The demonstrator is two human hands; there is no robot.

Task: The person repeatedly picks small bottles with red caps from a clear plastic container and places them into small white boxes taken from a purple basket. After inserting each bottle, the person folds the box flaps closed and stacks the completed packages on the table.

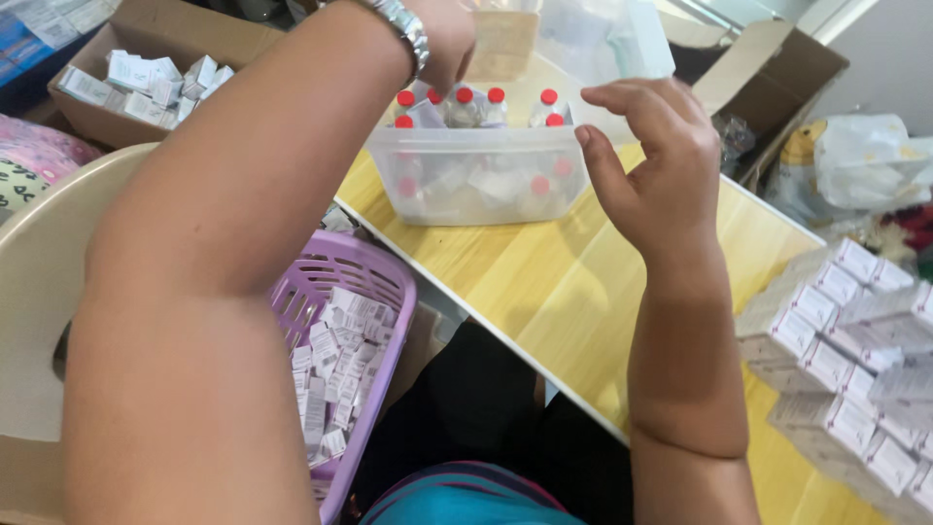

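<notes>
A clear plastic tub (476, 180) full of small vials with red caps (496, 97) stands on the pale wooden table (544, 282). My left hand (442, 39), with a metal bracelet at the wrist, reaches down over the vials at the tub's back. Its fingertips are hidden, so whether it grips a vial is unclear. My right hand (646, 165) hovers at the tub's right corner with fingers spread and curled, and nothing shows in it. A translucent plastic bag (603, 39) lies just behind the tub.
A purple basket (384, 282) of small white packs sits below the table's left edge. Stacks of small white boxes (846, 360) fill the right side. Cardboard boxes stand at top left (146, 39) and top right (777, 68). A beige chair (39, 272) is at left.
</notes>
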